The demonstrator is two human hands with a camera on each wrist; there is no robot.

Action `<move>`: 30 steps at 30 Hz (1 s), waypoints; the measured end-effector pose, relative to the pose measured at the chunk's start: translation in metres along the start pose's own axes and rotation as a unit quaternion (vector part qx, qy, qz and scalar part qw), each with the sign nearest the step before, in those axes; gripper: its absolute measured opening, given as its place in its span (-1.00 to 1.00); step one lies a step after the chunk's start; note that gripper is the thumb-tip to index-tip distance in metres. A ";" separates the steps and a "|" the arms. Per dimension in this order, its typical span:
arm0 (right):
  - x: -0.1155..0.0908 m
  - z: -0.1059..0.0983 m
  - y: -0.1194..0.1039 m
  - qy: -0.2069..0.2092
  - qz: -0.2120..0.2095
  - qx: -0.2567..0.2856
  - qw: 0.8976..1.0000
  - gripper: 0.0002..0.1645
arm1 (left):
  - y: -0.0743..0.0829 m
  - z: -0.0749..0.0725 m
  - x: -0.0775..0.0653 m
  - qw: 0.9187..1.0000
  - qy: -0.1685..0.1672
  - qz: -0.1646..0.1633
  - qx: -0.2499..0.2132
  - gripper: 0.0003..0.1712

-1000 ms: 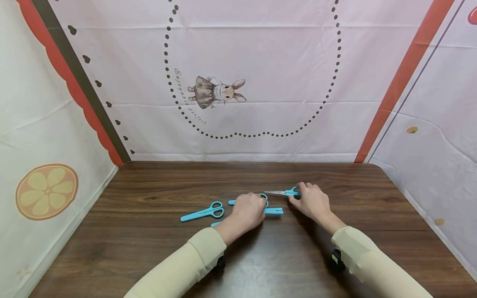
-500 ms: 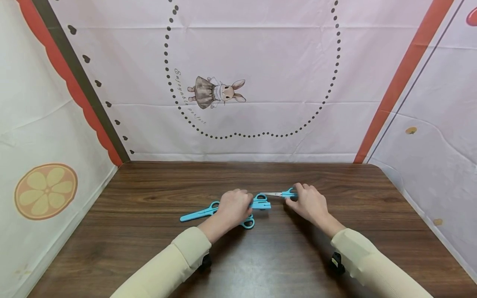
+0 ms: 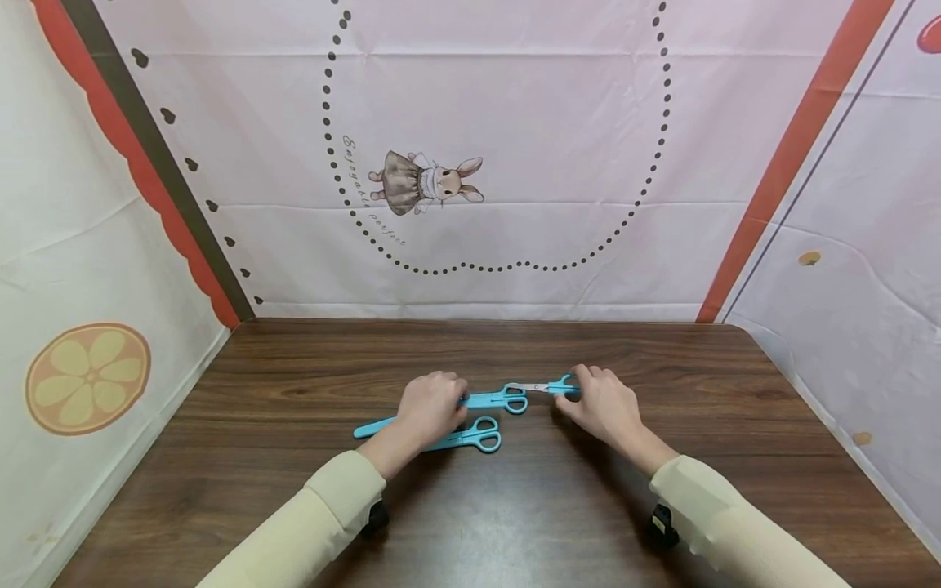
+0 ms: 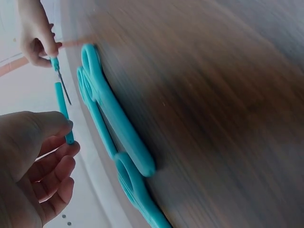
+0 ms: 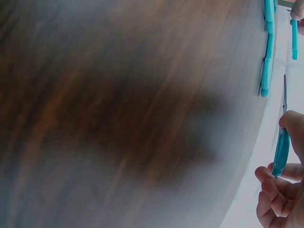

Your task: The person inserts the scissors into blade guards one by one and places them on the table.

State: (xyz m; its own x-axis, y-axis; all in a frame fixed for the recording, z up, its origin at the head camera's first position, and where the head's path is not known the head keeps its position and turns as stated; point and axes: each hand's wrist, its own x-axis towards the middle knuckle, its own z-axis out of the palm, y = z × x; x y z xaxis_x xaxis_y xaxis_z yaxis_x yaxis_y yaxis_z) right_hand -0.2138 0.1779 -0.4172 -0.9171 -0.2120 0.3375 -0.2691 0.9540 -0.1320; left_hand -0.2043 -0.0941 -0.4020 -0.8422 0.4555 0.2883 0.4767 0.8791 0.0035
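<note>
My left hand (image 3: 434, 404) pinches a light-blue blade cover (image 4: 61, 102) between thumb and fingers, above the table. My right hand (image 3: 606, 408) holds scissors (image 3: 562, 385) by their blue handles, the bare blades pointing left. In the left wrist view the blade tip is close to the cover's end; whether they touch cannot be told. The right wrist view shows the scissors (image 5: 281, 152) between thumb and fingers, with a gap before the cover (image 5: 294, 40). Under and beside my left hand lie covered scissors (image 3: 485, 434), with a second pair (image 3: 515, 398) behind and a third (image 3: 375, 427) leftward, partly hidden.
The dark wood-grain table (image 3: 573, 506) has its far edge against a printed white cloth (image 3: 515, 122). Similar cloth hangs on both sides, with an orange slice print (image 3: 90, 378) on the left one.
My left hand has drawn leftward with the cover, uncovering the handles of the scissors on the table. My right hand, still holding its scissors, has shifted slightly left.
</note>
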 end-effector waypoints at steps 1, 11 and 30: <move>0.000 0.000 -0.001 0.000 -0.001 0.000 1.000 -0.42 | -0.002 0.000 -0.001 1.000 0.001 -0.001 0.000 -0.92; 0.000 -0.001 -0.011 0.022 -0.020 -0.005 1.000 -0.45 | -0.022 0.002 -0.010 1.000 0.022 -0.007 -0.006 -0.94; -0.003 0.003 -0.028 0.041 -0.047 0.005 0.998 -0.50 | -0.032 0.002 -0.019 0.999 0.030 -0.021 -0.016 -0.93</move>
State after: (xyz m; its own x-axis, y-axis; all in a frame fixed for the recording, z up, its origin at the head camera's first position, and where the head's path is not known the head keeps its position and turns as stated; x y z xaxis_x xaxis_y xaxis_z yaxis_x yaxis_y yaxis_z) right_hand -0.2043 0.1508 -0.4171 -0.8612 -0.2817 0.4230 -0.3555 0.9288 -0.1052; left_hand -0.2043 -0.1307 -0.4091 -0.8452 0.4088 0.3444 0.4504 0.8916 0.0472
